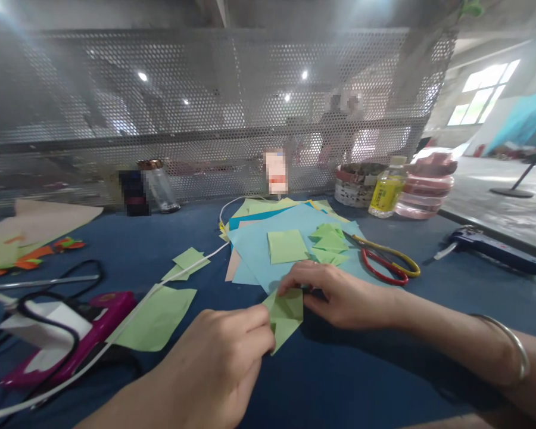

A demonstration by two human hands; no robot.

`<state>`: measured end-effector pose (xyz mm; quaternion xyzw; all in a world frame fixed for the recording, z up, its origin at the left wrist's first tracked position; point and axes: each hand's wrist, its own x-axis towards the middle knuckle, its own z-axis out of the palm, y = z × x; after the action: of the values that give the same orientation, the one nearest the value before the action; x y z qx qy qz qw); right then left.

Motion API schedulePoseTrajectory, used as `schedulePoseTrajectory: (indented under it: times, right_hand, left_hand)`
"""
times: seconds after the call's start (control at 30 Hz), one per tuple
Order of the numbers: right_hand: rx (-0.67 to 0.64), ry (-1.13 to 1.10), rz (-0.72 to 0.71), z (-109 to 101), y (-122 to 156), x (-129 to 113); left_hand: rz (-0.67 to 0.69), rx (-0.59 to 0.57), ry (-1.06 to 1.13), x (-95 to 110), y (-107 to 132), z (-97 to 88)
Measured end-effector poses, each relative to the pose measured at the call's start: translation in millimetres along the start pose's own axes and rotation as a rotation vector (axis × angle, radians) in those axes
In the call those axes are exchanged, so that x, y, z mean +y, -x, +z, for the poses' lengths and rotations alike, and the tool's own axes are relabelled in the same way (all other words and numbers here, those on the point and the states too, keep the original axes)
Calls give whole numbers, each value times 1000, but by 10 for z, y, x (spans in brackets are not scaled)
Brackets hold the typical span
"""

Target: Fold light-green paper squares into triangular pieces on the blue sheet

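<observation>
A small folded piece of light green paper [286, 313] lies on the dark blue table [366, 369] between my hands. My left hand [214, 363] pinches its lower left edge with closed fingers. My right hand [335, 295] presses and pinches its upper right corner, fingers curled. Just behind them lies a stack of light blue paper [259, 253] with a green square [287, 245] and several small folded green pieces [329, 243] on top.
Red and yellow scissors [386, 262] lie right of the stack. A magenta glue gun [71, 336] with cables sits at the left, green scraps [158, 319] beside it. A blue glue gun [491, 247], a bottle [386, 190], tape rolls [424, 185] and a mesh screen [205, 107] stand behind.
</observation>
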<state>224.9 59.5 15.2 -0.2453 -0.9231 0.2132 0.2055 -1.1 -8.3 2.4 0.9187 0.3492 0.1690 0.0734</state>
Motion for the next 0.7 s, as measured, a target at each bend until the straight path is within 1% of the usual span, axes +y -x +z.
schedulePoseTrajectory:
  times: [0.1, 0.2, 0.27, 0.33, 0.4, 0.47, 0.57, 0.7]
  right_hand:
    - [32, 51, -101, 13, 9, 33]
    - [93, 229, -201, 9, 26, 50]
    - [98, 367, -257, -7, 35, 26]
    - [76, 433, -290, -18, 40, -20]
    - [37, 392, -308, -13, 41, -63]
    - [-19, 274, -308, 7, 43, -87]
    - [-95, 95, -267, 34, 49, -92]
    - [-124, -37, -187, 6, 45, -87]
  left_hand:
    - [15, 74, -14, 3, -18, 9]
    - [6, 180, -11, -8, -38, 6]
    - [-5, 241, -8, -23, -47, -2]
    - [-11, 263, -9, -35, -49, -7]
    - [10, 245, -3, -41, -45, -3]
    - [37, 210, 3, -38, -38, 7]
    - [60, 173, -1, -26, -30, 19]
    - [65, 145, -10, -18, -27, 20]
